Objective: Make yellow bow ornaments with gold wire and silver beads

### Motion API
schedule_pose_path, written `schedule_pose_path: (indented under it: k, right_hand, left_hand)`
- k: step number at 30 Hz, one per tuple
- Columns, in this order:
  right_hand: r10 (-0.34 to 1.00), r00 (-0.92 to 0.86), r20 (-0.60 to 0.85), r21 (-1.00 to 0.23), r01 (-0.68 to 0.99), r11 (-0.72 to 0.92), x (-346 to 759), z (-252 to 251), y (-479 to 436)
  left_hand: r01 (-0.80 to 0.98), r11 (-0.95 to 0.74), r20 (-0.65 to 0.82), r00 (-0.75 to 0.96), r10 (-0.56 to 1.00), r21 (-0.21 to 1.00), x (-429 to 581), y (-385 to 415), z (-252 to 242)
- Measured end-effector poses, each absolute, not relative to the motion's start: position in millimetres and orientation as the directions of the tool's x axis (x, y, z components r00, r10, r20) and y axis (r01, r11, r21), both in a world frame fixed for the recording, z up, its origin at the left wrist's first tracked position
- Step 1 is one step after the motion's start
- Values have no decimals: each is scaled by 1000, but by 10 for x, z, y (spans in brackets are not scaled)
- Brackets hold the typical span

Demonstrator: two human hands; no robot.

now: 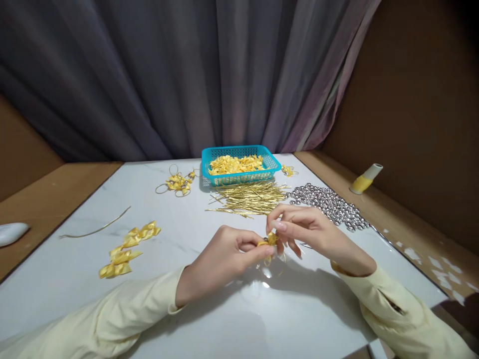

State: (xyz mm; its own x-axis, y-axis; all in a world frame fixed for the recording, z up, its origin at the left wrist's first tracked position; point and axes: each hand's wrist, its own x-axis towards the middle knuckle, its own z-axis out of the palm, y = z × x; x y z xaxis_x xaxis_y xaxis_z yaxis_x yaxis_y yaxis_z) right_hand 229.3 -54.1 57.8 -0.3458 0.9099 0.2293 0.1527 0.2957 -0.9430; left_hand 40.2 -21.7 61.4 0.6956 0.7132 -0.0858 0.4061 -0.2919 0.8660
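Between thumb and fingers, my left hand (234, 253) pinches a small yellow ribbon bow (272, 239). A silvery bead sits on it, and a thin wire seems to curve below. My right hand (305, 228) is at the bow's right side, its thumb and index finger closed together just above it; what they grip is too small to make out. Several loose yellow ribbon bows (125, 255) lie to the left on the table. Beyond my hands are a pile of gold wire ties (252, 197) and a heap of silvery beads (329, 204).
A blue basket (277, 168) with yellow ribbon bows stands at the back of the white table (209, 319). Wired bows (178, 183) lie left of it. One gold wire (99, 230) lies farther left. A yellow-and-white tube (364, 180) and paper scraps (436, 263) are on the right ledge.
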Motion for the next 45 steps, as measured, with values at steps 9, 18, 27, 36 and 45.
schedule_pose_path:
  k: [9, 18, 27, 36, 45]
  right_hand:
    - [911, -345, 225, -961, 77, 266, 2265, 541, -516]
    - [926, -313, 211, -955, 135, 263, 2226, 515, -532]
    - [935, -263, 238, -950, 139, 280, 2198, 517, -549]
    - [958, -68, 280, -959, 20, 282, 2296, 503, -503]
    - [959, -16, 284, -957, -61, 283, 2376, 520, -450]
  left_hand:
    - [404, -282, -91, 694, 714, 870, 410, -215, 639]
    - [370, -240, -98, 698, 709, 897, 411, -218, 603]
    - [361, -280, -32, 660, 750, 889, 408, -198, 584]
    - [382, -254, -80, 675, 734, 889, 407, -215, 601]
    - [371, -183, -131, 678, 724, 911, 401, -229, 563]
